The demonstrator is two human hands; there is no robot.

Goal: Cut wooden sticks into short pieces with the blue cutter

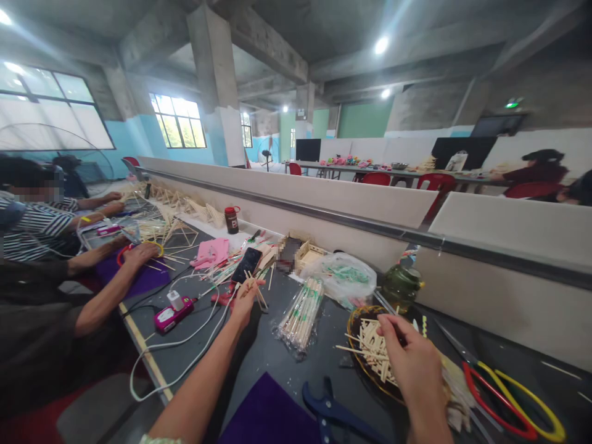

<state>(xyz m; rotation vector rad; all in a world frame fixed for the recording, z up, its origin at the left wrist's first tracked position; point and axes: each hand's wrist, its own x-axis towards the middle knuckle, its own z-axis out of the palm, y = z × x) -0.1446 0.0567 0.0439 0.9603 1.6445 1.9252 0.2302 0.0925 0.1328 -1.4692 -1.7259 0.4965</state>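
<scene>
My left hand [246,300] is closed around a few thin wooden sticks [259,297], close to a dark phone [246,265] on the table. Over a round basket [354,322] of short cut sticks [372,345] is my right hand [411,361], thumb and fingers pinched together. Whatever is between those fingertips is too small to make out. Between my hands lies a clear plastic pack of bundled wooden sticks [301,314]. A blue-handled cutter [330,407] rests in front of the basket, beside a purple sheet [272,412].
Red-and-yellow-handled scissors [502,394] lie at the right. Behind are a bag of green bits [345,274] and a green jar [401,285]. A pink power strip [173,314] with a white cable [203,336] is at left. Co-workers' hands [141,251] work further left. A low partition [324,197] borders the table.
</scene>
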